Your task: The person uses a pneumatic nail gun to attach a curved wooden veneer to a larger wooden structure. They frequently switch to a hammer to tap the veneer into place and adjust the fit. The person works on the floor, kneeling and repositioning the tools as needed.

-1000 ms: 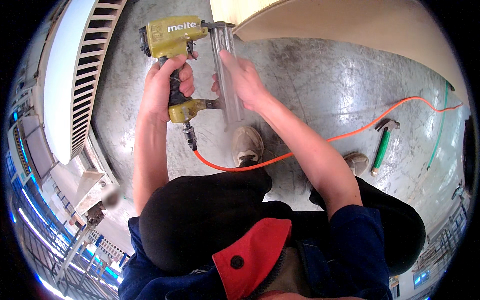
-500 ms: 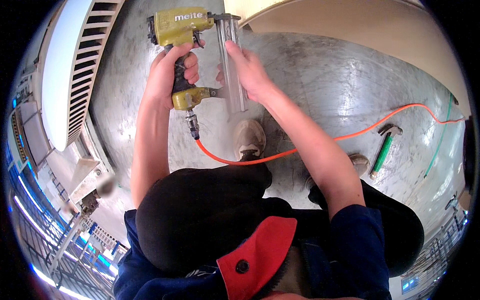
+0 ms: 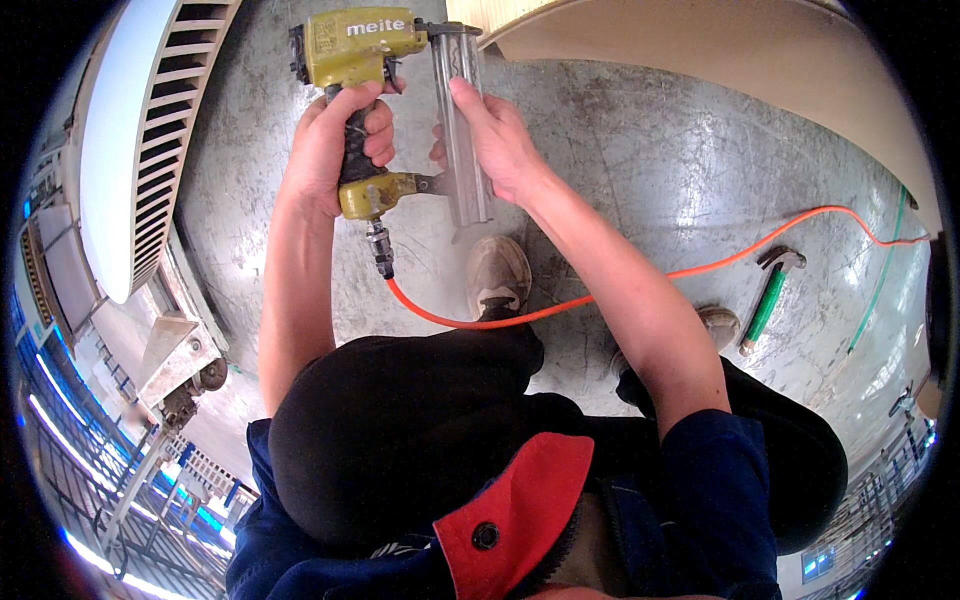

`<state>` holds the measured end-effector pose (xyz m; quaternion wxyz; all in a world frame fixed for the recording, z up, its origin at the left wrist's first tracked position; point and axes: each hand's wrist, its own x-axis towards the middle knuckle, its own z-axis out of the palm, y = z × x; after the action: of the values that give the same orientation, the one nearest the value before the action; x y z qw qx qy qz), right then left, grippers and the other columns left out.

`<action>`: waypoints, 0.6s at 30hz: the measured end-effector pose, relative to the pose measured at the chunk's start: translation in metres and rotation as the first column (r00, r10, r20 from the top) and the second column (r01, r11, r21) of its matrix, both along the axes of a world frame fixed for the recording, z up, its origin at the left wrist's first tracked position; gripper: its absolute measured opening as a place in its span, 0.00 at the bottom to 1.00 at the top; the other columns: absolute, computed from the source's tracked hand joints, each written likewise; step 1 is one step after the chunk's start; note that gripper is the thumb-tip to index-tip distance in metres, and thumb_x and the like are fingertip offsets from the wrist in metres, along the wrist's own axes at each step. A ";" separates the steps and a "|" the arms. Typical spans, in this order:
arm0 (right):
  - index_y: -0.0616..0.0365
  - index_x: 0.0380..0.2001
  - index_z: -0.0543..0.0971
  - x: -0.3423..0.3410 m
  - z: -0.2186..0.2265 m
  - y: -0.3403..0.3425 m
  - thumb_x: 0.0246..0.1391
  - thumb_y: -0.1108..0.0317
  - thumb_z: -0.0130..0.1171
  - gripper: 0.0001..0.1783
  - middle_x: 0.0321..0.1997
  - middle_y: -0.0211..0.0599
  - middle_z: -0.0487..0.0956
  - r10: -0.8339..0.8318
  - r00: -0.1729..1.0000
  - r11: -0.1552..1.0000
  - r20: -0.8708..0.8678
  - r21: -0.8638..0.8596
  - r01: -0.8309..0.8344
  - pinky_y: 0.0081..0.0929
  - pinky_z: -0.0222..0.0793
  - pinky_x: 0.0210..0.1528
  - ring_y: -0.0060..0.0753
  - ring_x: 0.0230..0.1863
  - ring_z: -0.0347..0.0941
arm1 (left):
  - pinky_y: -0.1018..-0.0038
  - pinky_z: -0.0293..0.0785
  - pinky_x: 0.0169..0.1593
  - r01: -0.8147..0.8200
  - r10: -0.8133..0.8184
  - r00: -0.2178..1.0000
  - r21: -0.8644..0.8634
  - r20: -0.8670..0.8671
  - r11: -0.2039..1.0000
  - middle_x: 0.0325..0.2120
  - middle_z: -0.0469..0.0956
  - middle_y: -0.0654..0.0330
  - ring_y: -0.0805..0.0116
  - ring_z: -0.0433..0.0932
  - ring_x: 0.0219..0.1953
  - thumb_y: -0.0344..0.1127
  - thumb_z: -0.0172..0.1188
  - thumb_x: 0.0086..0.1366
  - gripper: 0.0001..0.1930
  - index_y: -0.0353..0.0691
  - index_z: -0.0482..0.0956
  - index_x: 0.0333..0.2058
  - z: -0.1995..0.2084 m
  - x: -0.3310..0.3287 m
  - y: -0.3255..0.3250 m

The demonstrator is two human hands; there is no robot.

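Observation:
A yellow-green pneumatic nail gun (image 3: 365,45) is held up at the top, left of the middle. My left hand (image 3: 345,135) is closed round its black grip, the index finger up by the trigger. My right hand (image 3: 497,140) grips the nail gun's clear magazine (image 3: 460,150), thumb on the near face and fingertips showing past its left side. Whether nails lie inside the magazine I cannot tell. An orange air hose (image 3: 440,318) runs from the metal coupling (image 3: 379,248) under the handle, passing beneath my right forearm toward the right.
A claw hammer with a green handle (image 3: 766,305) lies on the grey floor (image 3: 650,130) at the right. A curved beige panel (image 3: 720,50) stands at the far right. On the left is a white-topped piece with slatted sides (image 3: 165,150), near a caster wheel (image 3: 210,373).
The nail gun and my left hand have shifted very slightly left and up. My grip with both hands stays the same.

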<state>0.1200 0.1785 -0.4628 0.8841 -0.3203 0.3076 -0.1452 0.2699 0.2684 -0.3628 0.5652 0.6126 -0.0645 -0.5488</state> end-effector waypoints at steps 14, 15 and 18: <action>0.64 0.41 0.74 0.004 -0.010 0.002 0.69 0.43 0.52 0.28 0.30 0.39 0.80 0.072 0.996 0.997 -0.049 0.014 -0.071 0.31 0.79 0.29 0.31 0.25 0.80 | 0.77 0.63 0.25 -0.052 0.051 0.998 -0.019 -0.034 0.998 0.21 0.67 0.68 0.77 0.64 0.21 0.37 0.53 0.70 0.14 0.31 0.75 0.46 -0.017 0.002 0.013; 0.64 0.42 0.74 0.003 -0.012 -0.001 0.69 0.44 0.52 0.28 0.30 0.38 0.80 0.109 0.992 0.994 -0.065 0.000 -0.109 0.30 0.79 0.29 0.31 0.25 0.80 | 0.77 0.64 0.26 -0.084 0.083 0.995 -0.015 -0.064 0.996 0.21 0.67 0.68 0.77 0.64 0.21 0.37 0.53 0.71 0.14 0.32 0.75 0.46 -0.024 0.002 0.015; 0.66 0.42 0.75 -0.005 -0.017 -0.004 0.68 0.43 0.52 0.30 0.31 0.43 0.81 0.226 0.959 0.968 -0.172 -0.066 -0.240 0.37 0.79 0.34 0.36 0.30 0.81 | 0.78 0.67 0.27 -0.183 0.177 0.960 -0.006 -0.216 0.983 0.21 0.67 0.67 0.77 0.64 0.21 0.38 0.53 0.71 0.14 0.33 0.74 0.48 -0.054 0.002 0.025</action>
<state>0.1154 0.1746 -0.4796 0.8523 -0.4031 0.3323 -0.0266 0.2718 0.2936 -0.4166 0.6244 0.5455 0.0456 -0.5573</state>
